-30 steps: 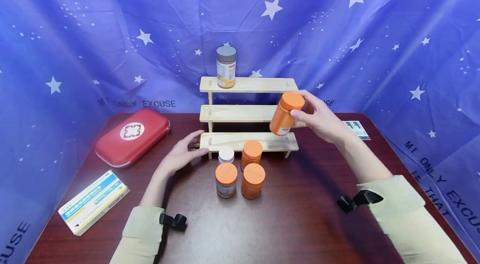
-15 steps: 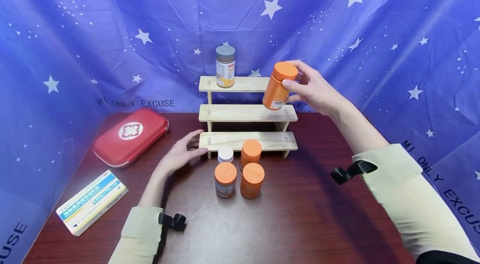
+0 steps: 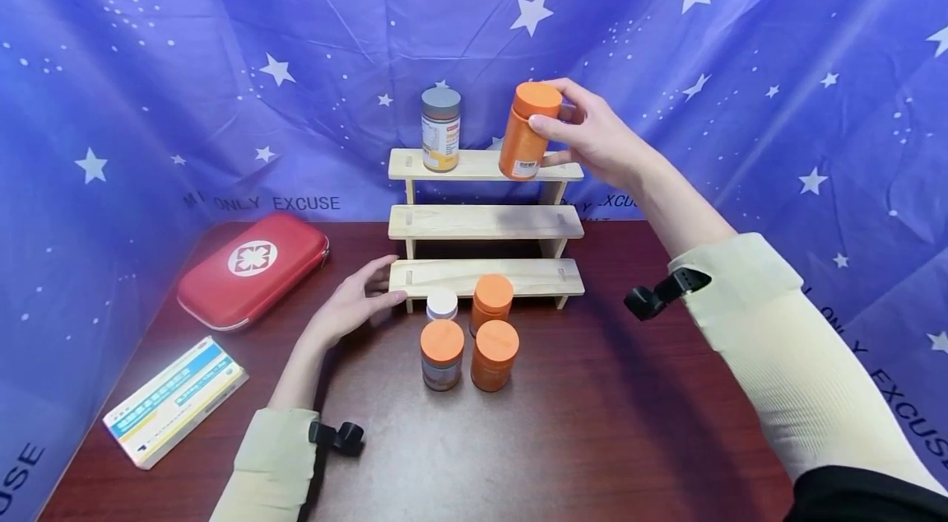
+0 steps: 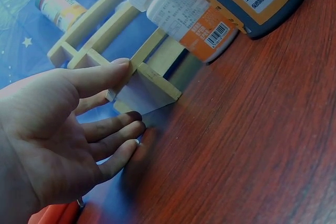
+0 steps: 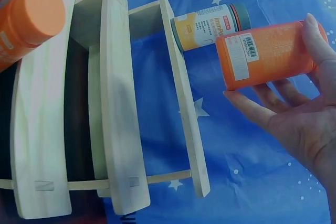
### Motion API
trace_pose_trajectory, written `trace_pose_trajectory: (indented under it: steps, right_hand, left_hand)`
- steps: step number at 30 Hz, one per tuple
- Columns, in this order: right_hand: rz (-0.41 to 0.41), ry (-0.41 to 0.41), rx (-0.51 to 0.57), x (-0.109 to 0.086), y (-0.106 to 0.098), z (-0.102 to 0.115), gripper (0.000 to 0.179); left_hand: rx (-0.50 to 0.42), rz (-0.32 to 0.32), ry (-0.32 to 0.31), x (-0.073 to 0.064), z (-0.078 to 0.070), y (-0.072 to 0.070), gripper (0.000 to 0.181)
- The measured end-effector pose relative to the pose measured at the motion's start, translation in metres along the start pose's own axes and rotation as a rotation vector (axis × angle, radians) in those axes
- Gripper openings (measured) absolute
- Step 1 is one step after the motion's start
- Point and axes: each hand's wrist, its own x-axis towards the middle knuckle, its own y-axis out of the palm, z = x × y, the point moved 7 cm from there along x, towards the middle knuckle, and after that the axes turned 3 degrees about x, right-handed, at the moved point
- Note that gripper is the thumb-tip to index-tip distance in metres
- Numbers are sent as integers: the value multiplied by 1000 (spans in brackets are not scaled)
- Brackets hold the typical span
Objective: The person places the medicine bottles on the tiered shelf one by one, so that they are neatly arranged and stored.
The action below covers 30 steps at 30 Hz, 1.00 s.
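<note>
1. Holds orange bottle [image 3: 522, 145], tilted, in right hand [image 3: 592, 131], just above top shelf [image 3: 477, 166] of rack [image 3: 485, 220].
2. Touches rack's left end with left hand [image 3: 354, 305], fingers loosely extended.
3. On top shelf, left: grey-capped jar [image 3: 440, 131], upright.
4. On table [image 3: 415, 456] before rack: white-capped bottle [image 3: 442, 304], three orange-capped jars [image 3: 494, 359].
5. Farther left: red case [image 3: 248, 279], box [image 3: 174, 400].

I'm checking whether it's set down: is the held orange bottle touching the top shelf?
Apart: the right wrist view shows blue cloth between the bottle's base and the top shelf.
</note>
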Motion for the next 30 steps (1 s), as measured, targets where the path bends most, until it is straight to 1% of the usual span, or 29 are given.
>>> trace_pose_trajectory:
  steps: [7,11,21,25,30]
  right_hand:
    - [8,9,-3,20,6,6,43]
    - [12,25,-36,29,8,7,45]
    - [-17,72,-90,46,7,-3,46]
    - [-33,85,-77,52,6,-8,44]
    - [-45,87,-68,57,7,-15,41]
  left_hand:
    - [0,-4,3,0,1,-1,76]
    - [3,-1,9,0,0,-1,76]
    - [-7,6,-1,1,0,2,76]
    - [-12,4,-5,1,0,1,76]
    - [-1,8,4,1,1,1,77]
